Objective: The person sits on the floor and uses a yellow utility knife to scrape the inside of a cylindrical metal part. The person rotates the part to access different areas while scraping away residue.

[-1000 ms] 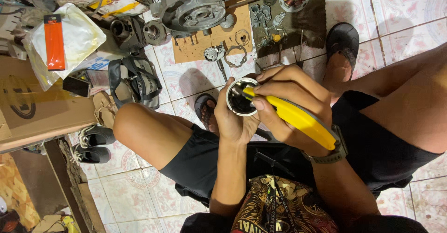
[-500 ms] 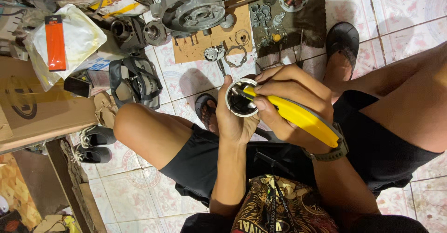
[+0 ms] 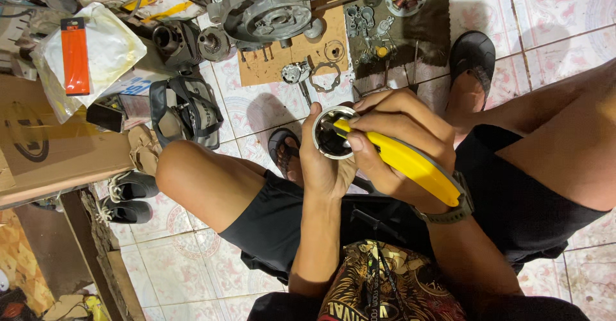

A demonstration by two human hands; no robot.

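The piston [image 3: 333, 133] sits cupped in our left hand [image 3: 321, 167]; our right hand [image 3: 401, 138] grips the yellow-handled tool [image 3: 410, 164], its tip inside the skirt; work appears midway.

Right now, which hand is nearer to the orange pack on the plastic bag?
Left. The left hand holds the metal ring, on the side toward the orange pack; the right hand, gripping the yellow tool, lies beyond it.
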